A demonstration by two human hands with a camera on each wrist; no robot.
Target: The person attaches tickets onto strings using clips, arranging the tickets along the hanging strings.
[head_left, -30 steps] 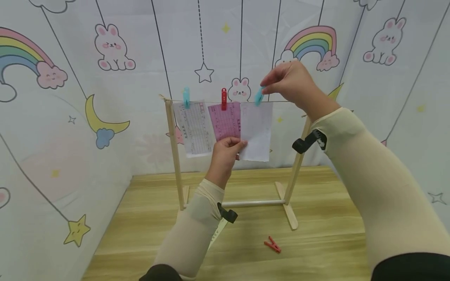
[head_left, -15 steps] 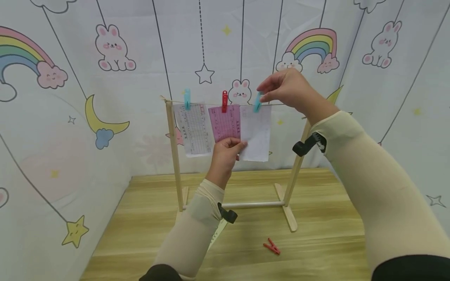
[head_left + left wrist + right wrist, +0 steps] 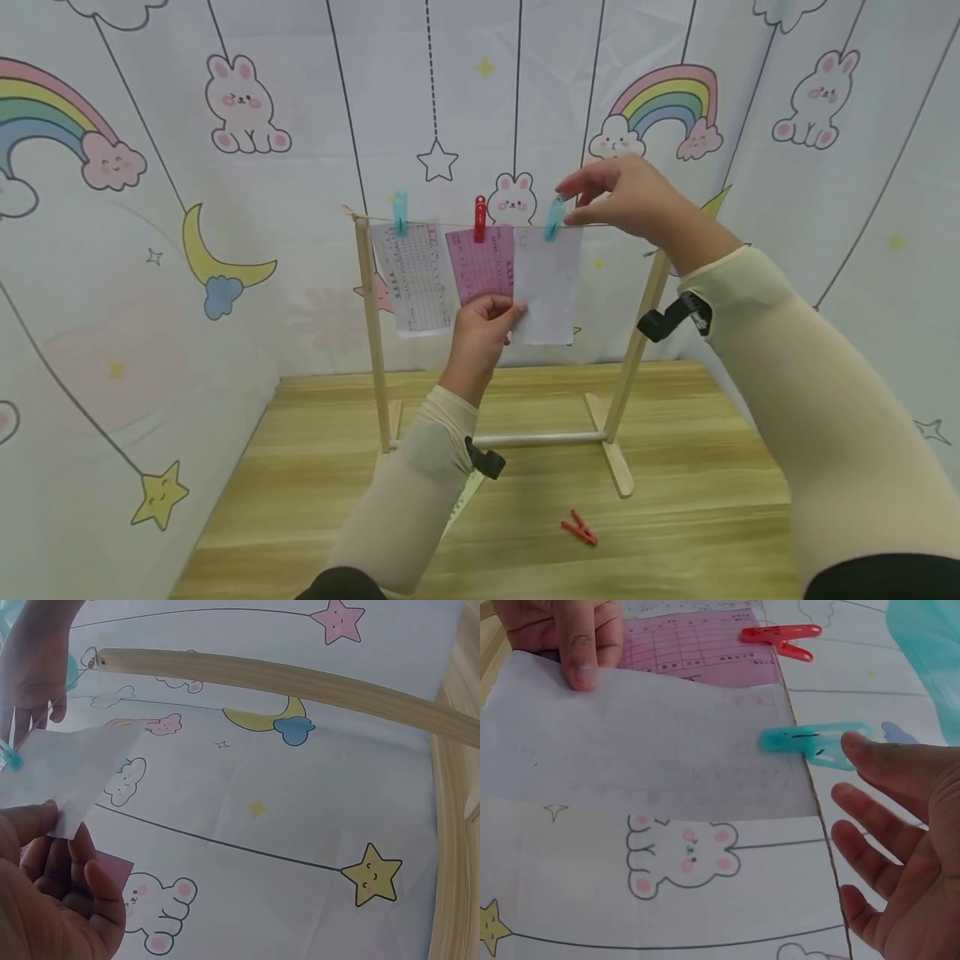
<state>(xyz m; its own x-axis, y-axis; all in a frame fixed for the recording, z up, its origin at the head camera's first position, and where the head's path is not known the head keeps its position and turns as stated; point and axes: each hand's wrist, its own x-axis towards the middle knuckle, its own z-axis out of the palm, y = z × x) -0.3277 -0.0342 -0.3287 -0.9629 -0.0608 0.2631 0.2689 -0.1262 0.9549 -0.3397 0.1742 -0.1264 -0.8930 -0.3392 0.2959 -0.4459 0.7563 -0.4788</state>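
Pinching, with left hand (image 3: 480, 337), a white rectangular paper sheet (image 3: 551, 287) clipped rightmost on thin tan string (image 3: 829, 844); with right hand (image 3: 637, 204) loose, grasping nothing, at its turquoise plastic clip (image 3: 554, 220). Could tug the sheet free if clipped shallowly.

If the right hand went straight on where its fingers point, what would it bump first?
Probably the blue clip just ahead of the right hand; its thumb may be touching it.

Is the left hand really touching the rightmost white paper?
Touching. The right wrist view shows it: the left hand lays its thumb over the edge of the white paper.
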